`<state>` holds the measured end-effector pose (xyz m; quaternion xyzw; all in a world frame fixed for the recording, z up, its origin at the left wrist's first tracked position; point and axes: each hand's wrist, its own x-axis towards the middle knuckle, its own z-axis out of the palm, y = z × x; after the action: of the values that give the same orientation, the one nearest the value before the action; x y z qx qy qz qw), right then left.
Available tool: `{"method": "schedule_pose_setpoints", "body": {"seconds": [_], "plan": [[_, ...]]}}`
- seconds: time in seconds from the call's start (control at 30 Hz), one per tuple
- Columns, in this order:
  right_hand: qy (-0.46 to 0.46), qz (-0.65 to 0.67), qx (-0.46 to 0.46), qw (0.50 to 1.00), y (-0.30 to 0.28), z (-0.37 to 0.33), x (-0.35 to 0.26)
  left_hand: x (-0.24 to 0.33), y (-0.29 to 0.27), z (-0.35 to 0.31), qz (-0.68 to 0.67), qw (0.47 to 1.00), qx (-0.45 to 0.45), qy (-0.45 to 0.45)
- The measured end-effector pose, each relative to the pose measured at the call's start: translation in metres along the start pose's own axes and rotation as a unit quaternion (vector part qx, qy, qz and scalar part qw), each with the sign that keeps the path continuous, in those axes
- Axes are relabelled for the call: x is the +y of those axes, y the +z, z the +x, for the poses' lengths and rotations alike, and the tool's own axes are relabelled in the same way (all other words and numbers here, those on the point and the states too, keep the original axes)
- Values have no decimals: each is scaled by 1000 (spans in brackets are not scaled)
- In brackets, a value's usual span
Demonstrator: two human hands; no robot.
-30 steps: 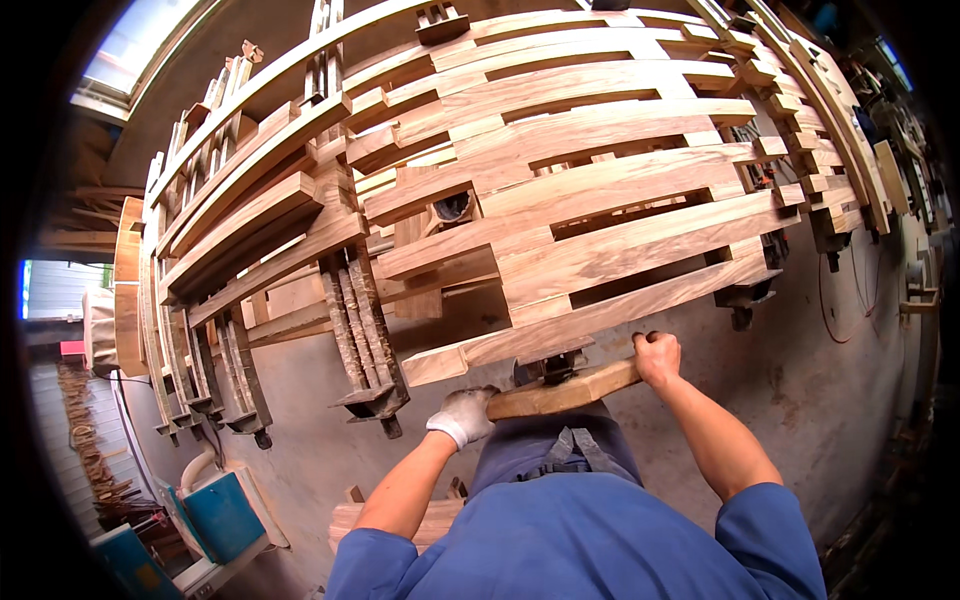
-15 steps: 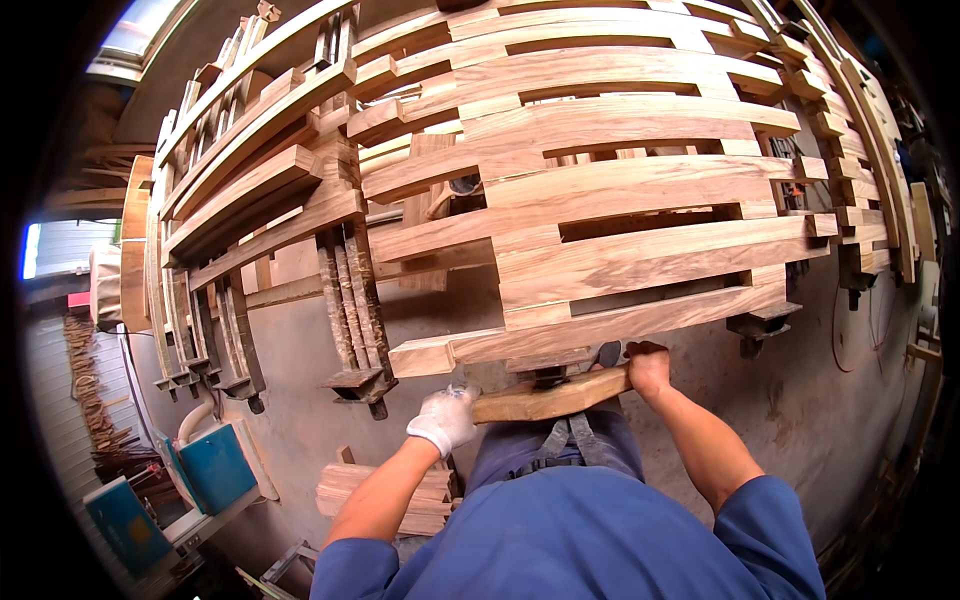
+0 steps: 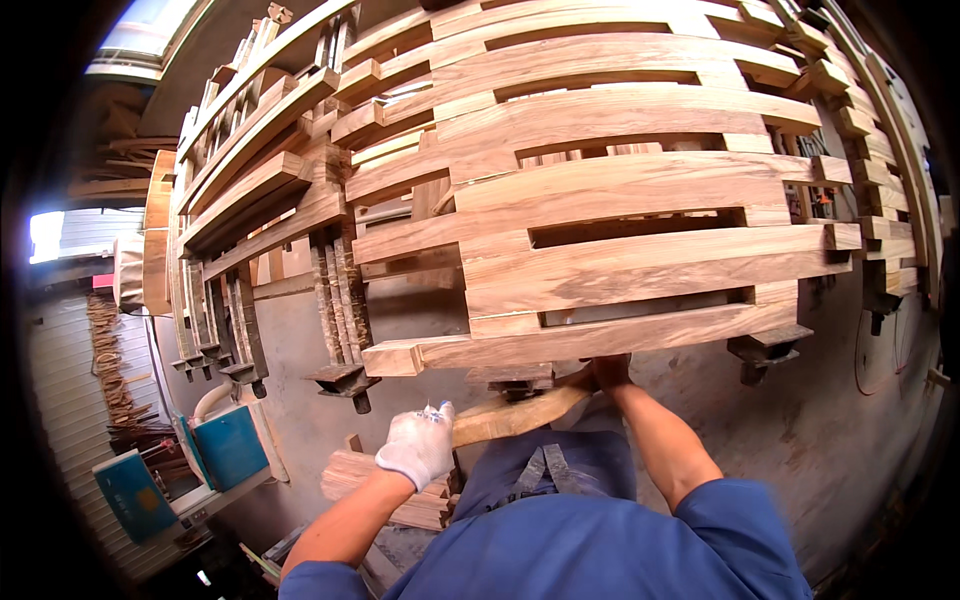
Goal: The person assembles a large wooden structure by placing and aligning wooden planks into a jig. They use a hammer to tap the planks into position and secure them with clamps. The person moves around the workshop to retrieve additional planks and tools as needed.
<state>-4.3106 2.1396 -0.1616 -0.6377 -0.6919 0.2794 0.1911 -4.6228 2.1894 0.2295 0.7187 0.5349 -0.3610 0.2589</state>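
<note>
A thick wooden bar [image 3: 520, 413] lies across in front of my waist, below the front edge of a slatted wood assembly [image 3: 640, 262]. My left hand [image 3: 418, 443], in a white work glove, is closed on the bar's left end. My bare right hand [image 3: 608, 372] grips its right end, the fingers partly hidden beneath the assembly's front board. Just behind the bar's middle sits a dark metal clamp end [image 3: 515, 384] with a small wood block against the front board. The bar slants, its right end farther from me.
More metal clamp ends [image 3: 342, 380] [image 3: 768, 345] stick out under the assembly. Clamp bars and loose boards [image 3: 262, 190] stand at the left. Stacked wood pieces [image 3: 420, 508] lie on the floor by my left forearm. A blue machine [image 3: 228, 446] stands at lower left.
The bar has turned, its left end coming nearer to me and its right end going farther off. Both hands moved with it, and the view has shifted a little.
</note>
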Motion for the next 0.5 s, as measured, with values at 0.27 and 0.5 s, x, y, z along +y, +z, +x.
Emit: {"method": "schedule_pose_setpoints", "body": {"seconds": [0.27, 0.5], "plan": [[325, 223, -136, 909, -21, 13, -9, -9, 1, -8, 3, 997, 65, 30], [431, 266, -131, 852, -30, -7, -20, -12, 20, -27, -58, 997, -17, 52]]}}
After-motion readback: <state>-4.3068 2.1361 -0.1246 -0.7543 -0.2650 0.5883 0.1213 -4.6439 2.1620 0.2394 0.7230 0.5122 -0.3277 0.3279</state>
